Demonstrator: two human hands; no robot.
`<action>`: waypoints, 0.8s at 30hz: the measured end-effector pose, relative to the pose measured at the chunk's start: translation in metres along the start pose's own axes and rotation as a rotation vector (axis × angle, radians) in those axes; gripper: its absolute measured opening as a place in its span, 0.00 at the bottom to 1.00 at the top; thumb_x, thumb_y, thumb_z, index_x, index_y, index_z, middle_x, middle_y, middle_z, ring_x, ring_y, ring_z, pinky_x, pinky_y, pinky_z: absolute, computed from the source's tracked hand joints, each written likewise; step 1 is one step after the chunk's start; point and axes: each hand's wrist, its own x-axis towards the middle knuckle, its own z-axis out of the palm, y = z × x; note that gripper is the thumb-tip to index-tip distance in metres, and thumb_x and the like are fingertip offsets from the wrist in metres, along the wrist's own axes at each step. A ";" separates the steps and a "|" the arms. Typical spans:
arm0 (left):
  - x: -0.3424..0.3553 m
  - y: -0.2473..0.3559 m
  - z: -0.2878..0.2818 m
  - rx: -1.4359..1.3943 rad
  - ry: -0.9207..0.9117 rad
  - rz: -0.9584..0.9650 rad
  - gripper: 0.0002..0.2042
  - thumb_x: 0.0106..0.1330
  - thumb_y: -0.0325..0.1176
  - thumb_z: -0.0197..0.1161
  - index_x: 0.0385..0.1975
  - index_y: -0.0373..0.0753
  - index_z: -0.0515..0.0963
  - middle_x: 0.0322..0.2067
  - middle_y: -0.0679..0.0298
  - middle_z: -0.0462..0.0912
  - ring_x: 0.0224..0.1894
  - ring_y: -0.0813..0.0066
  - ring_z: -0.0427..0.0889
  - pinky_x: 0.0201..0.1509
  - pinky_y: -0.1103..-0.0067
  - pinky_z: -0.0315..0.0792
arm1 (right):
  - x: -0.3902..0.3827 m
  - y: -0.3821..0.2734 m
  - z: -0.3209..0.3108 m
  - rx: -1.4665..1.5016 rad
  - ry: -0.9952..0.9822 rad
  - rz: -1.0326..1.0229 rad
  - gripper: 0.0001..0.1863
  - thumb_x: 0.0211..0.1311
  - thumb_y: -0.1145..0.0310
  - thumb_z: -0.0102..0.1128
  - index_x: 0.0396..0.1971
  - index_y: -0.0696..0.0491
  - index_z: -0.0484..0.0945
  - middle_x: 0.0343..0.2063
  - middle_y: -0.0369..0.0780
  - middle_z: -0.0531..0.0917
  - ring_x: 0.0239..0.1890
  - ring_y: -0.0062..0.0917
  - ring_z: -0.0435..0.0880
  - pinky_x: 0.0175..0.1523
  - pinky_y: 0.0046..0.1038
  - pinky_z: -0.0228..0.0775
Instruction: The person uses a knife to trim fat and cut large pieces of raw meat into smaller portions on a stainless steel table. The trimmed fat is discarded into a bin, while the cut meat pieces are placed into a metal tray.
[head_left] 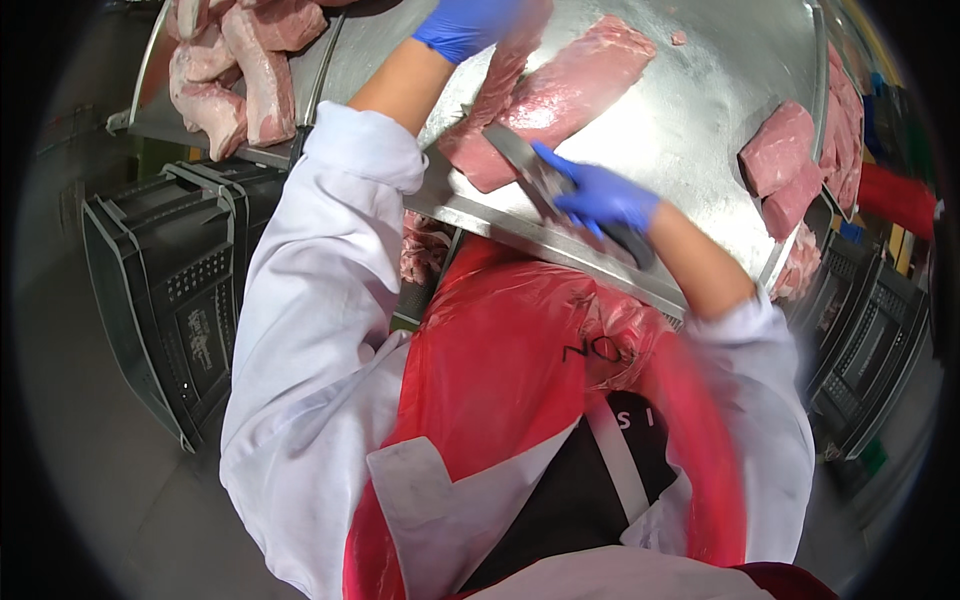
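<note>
My right hand [612,197], in a blue glove, is closed around the dark handle of a knife [515,152]. The blade points up and left and lies over the near end of a long pink piece of meat [585,80] on the metal table [715,125]. Along the meat's left side runs a narrower, darker strip of meat [497,85], reaching up to the picture's top edge. Beside its upper end is my blue-gloved left hand [465,28]. Its fingers are blurred and partly cut off by the top edge, so their grip on the strip is unclear.
Several pale meat pieces [245,70] are heaped at the far left. More cut pieces [780,150] lie at the table's right edge. Dark plastic crates [165,290] stand below on both sides. Meat scraps [425,248] show under the table's near edge.
</note>
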 end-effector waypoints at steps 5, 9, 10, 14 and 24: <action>0.004 0.083 -0.030 -1.089 0.220 -0.262 0.10 0.75 0.36 0.57 0.43 0.37 0.80 0.39 0.66 0.81 0.38 0.84 0.75 0.41 0.81 0.71 | 0.064 0.001 0.021 0.019 0.149 -0.125 0.42 0.66 0.66 0.50 0.78 0.35 0.45 0.28 0.44 0.82 0.21 0.27 0.82 0.30 0.29 0.77; -0.062 0.053 -0.199 -0.733 0.501 -0.132 0.18 0.73 0.39 0.54 0.52 0.30 0.76 0.46 0.57 0.83 0.45 0.66 0.82 0.47 0.73 0.76 | 0.023 -0.030 0.036 -0.011 0.058 -0.075 0.45 0.62 0.72 0.55 0.78 0.37 0.47 0.23 0.41 0.81 0.21 0.24 0.80 0.33 0.27 0.75; -0.074 0.097 -0.234 -0.485 0.646 -0.171 0.19 0.72 0.39 0.54 0.54 0.29 0.75 0.48 0.55 0.83 0.46 0.62 0.81 0.48 0.70 0.75 | 0.012 0.003 0.041 -0.006 0.052 -0.175 0.44 0.63 0.72 0.54 0.78 0.37 0.49 0.22 0.39 0.79 0.19 0.23 0.78 0.32 0.27 0.75; -0.160 0.182 -0.281 -0.781 0.252 -0.032 0.25 0.74 0.37 0.51 0.65 0.26 0.65 0.46 0.58 0.79 0.41 0.75 0.77 0.48 0.80 0.73 | -0.034 0.010 0.012 0.052 0.006 -0.064 0.43 0.62 0.71 0.56 0.77 0.38 0.52 0.32 0.41 0.83 0.24 0.21 0.79 0.37 0.26 0.76; -0.322 0.053 -0.147 0.556 -0.204 -0.658 0.24 0.64 0.42 0.68 0.55 0.33 0.77 0.54 0.46 0.80 0.60 0.48 0.76 0.64 0.63 0.70 | 0.049 0.056 -0.049 -0.012 0.632 -0.090 0.46 0.63 0.69 0.57 0.78 0.30 0.45 0.32 0.48 0.85 0.30 0.33 0.86 0.38 0.34 0.80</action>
